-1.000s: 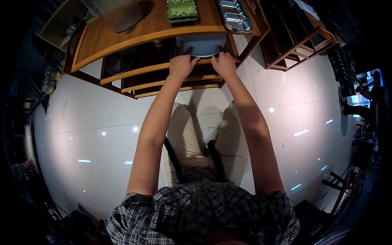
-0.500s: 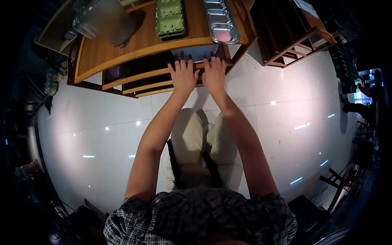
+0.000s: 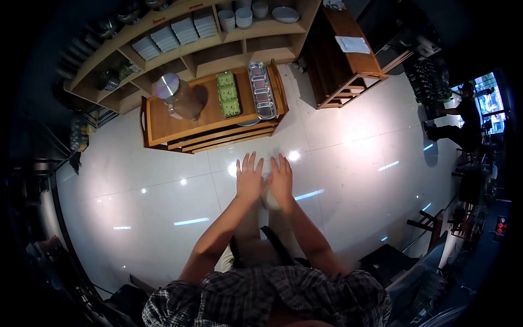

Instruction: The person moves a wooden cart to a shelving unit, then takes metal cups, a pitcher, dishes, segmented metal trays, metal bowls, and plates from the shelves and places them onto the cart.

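Observation:
My left hand (image 3: 250, 179) is held over my legs, palm down, its fingers stretched and holding nothing. Beside it my right hand (image 3: 280, 181) is spread the same way, also with nothing in it. Both hands are apart from the wooden cart (image 3: 163, 128) ahead of them. On the cart's top stand a large clear jar with a shiny lid (image 3: 182, 98), a green compartment tray (image 3: 228, 94) and a metal tray with several compartments (image 3: 262, 90). Under the top, the rim of a pale round basin (image 3: 249, 123) shows; most of it is hidden.
Behind the cart runs a wooden shelf unit (image 3: 190, 60) with stacked white plates (image 3: 185, 31), white cups (image 3: 243, 18) and bowls. A second wooden rack (image 3: 348, 71) stands at the right, carrying a folded white cloth (image 3: 352, 44). A person (image 3: 463, 117) is far right, near many green bottles (image 3: 430, 82).
Both hands have come off the basin under the cart top and drawn back towards my body. My view has risen and moved back, so the shelf unit now shows.

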A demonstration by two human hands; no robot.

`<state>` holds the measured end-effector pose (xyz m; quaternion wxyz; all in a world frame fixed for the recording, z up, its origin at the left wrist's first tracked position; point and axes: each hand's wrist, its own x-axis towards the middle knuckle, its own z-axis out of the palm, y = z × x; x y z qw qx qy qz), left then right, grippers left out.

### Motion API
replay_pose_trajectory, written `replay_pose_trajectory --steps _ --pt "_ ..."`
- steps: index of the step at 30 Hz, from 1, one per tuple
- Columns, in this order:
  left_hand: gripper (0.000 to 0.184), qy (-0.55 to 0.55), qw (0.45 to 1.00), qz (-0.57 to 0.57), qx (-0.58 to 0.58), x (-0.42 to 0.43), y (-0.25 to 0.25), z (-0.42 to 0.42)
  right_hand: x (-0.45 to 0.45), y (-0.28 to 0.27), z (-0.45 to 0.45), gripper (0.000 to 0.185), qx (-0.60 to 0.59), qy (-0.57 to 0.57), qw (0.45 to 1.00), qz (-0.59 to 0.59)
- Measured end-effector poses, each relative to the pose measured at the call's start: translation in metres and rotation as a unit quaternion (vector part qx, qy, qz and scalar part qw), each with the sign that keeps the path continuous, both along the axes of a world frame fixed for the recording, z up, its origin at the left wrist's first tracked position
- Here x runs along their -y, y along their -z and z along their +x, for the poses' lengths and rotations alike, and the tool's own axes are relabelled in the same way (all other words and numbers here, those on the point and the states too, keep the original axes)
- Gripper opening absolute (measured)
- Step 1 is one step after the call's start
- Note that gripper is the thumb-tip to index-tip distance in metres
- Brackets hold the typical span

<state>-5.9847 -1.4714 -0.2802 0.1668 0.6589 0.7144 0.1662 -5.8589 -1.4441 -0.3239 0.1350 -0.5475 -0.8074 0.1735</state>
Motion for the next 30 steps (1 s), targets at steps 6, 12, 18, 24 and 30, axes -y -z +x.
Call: replay_pose_trajectory --steps 6,12,18,24,30 --pt "0.049 0.028 0.997 0.067 0.002 0.012 -0.102 -0.034 0.028 -0.135 0.006 0.052 -0.003 0.01 0.999 0.045" --pt "0.038 0.001 0.997 0.073 0.035 0.029 -0.143 -0.058 0.03 -0.18 0.03 0.053 -0.084 -0.013 0.996 0.036" --pt "0.028 -0.052 0.995 0.072 0.041 0.023 -0.141 -0.045 0.007 -0.178 0.08 0.056 -0.112 0.085 0.988 -0.059" --pt "0.023 -0.074 0.989 0.116 0.049 -0.048 -0.122 0.018 -0.076 -0.161 0.152 0.053 -0.118 0.068 0.99 -0.017" --pt "0.018 -0.125 0.981 0.092 0.114 -0.128 -0.134 0.115 -0.169 -0.176 0.235 0.05 -0.115 0.045 0.992 -0.032"
